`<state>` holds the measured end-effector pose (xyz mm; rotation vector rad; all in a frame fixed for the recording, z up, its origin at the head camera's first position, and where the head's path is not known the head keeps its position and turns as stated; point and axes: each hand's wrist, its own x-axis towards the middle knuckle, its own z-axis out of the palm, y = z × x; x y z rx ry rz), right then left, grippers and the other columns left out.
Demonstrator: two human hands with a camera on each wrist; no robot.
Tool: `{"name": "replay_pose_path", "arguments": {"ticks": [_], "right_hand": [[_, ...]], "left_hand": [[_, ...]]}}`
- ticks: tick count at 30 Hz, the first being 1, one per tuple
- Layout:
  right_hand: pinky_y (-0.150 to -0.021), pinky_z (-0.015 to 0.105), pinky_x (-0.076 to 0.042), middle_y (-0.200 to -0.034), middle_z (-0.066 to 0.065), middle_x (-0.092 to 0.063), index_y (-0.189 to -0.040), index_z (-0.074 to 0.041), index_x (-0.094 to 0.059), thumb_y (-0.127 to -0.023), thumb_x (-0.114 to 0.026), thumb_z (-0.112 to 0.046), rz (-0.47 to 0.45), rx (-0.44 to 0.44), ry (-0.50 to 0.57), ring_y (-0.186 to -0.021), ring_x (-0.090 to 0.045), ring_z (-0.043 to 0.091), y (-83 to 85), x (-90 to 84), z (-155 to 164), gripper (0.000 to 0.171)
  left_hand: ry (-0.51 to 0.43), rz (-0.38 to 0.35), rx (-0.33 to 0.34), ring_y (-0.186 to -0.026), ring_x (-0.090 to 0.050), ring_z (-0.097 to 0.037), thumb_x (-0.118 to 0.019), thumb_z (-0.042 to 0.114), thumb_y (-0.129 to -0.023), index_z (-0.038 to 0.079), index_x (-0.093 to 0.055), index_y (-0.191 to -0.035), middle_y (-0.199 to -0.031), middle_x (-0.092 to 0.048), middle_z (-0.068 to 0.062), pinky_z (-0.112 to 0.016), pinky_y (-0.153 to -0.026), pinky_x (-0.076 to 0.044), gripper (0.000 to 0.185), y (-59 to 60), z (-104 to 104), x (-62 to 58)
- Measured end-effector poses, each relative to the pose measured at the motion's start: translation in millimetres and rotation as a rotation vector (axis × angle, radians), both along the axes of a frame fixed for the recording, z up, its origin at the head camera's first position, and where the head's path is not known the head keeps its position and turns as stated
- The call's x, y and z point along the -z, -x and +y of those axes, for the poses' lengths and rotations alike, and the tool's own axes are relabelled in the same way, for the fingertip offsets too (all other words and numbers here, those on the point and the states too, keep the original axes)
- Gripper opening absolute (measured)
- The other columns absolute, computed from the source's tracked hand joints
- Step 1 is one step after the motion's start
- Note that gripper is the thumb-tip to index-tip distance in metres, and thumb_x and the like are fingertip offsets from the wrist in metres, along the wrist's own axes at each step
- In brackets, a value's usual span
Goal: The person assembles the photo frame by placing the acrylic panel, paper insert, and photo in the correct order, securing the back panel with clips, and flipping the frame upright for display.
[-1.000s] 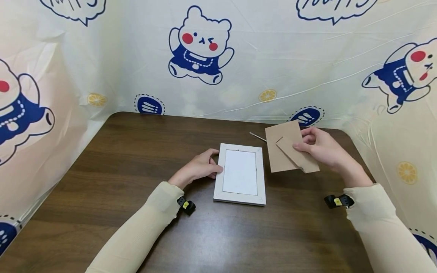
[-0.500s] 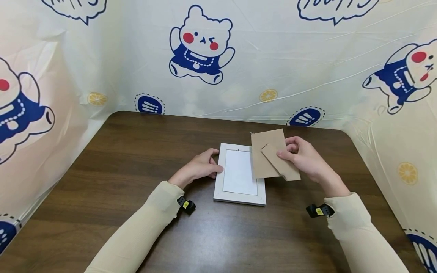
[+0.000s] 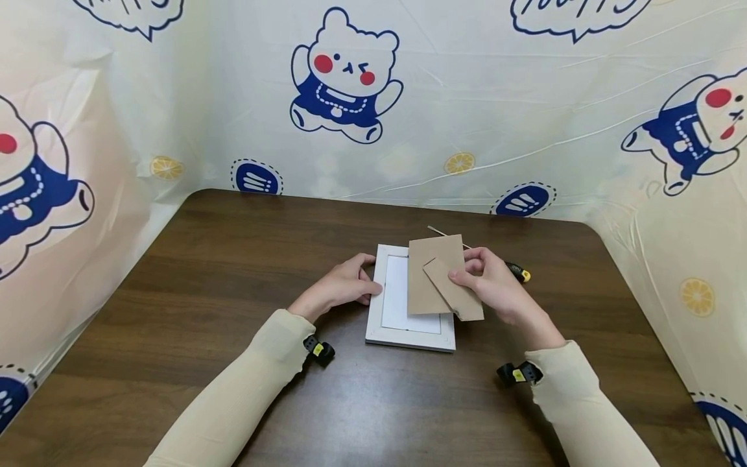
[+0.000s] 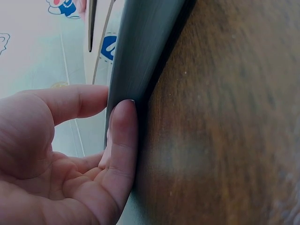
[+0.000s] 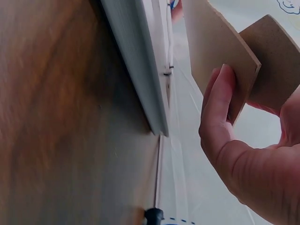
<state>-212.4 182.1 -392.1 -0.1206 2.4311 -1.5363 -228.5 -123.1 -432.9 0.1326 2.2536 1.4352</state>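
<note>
A white picture frame (image 3: 378, 331) lies face down on the table, with a white sheet (image 3: 393, 292) in its opening. My left hand (image 3: 338, 285) holds the frame's left edge, thumb on top and fingers against the side, as the left wrist view shows (image 4: 84, 154). Over the frame's right half, my right hand (image 3: 493, 282) pinches a brown backing board (image 3: 428, 279) with a stand flap (image 3: 449, 285) on it. In the right wrist view the board (image 5: 215, 51) is held above the frame, apart from it, with the flap (image 5: 274, 61) tilted away.
Behind the right hand lies a screwdriver, its black and yellow handle (image 3: 518, 271) to the right and its thin shaft (image 3: 438, 230) partly hidden by the board. The brown wooden table (image 3: 233, 259) meets a printed curtain (image 3: 420, 175) at the back and sides.
My right hand has carried the backing board left and toward me, from beside the frame to over its right half. The screwdriver's handle has come into sight. The left hand has stayed put.
</note>
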Motion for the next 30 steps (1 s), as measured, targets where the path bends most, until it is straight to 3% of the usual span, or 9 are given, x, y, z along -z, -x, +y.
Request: {"name": "replay_pose_path", "arguments": {"ticks": [16,30], "right_hand": [[-0.073,0.023,-0.056,-0.103,0.013,-0.067,-0.143,0.009,-0.039,-0.101,-0.072,-0.012,-0.021,0.0,0.066,-0.086,-0.064,0.016,-4.9,21.1,-21,0.057],[-0.074,0.024,-0.059,-0.106,0.015,-0.069,-0.142,0.008,-0.04,-0.101,-0.072,-0.012,-0.034,-0.011,0.08,-0.088,-0.066,0.016,-6.6,27.0,-30,0.056]], "left_hand": [[-0.021,0.005,-0.002,-0.078,-0.072,-0.021,-0.074,0.01,-0.095,0.005,-0.039,-0.16,-0.099,-0.066,-0.014,-0.033,-0.076,-0.065,0.074,1.2,0,2.5],[-0.034,0.007,-0.005,-0.078,-0.071,-0.021,-0.074,0.01,-0.094,0.004,-0.039,-0.159,-0.099,-0.066,-0.015,-0.033,-0.077,-0.065,0.074,0.4,0,1.1]]}}
